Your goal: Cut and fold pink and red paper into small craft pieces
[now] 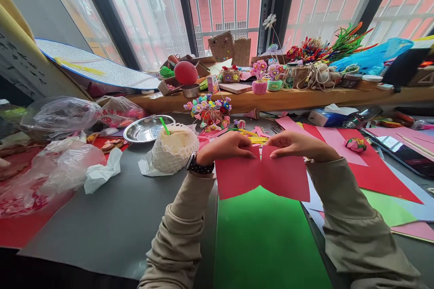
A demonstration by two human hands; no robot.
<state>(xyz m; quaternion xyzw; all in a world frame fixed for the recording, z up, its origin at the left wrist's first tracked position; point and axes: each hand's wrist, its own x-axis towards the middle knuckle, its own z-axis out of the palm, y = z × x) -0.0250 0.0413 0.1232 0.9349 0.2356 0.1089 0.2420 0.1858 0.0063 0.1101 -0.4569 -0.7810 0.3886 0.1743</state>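
Plainly, paper (239,176) (red) between hands (230,146) (293,145).

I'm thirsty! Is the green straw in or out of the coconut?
In: the straw sticks up from the top of the coconut, its lower end hidden.

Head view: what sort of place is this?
Probably a craft workspace: handheld red paper above a green sheet, with small potted craft flowers on the wooden ledge behind.
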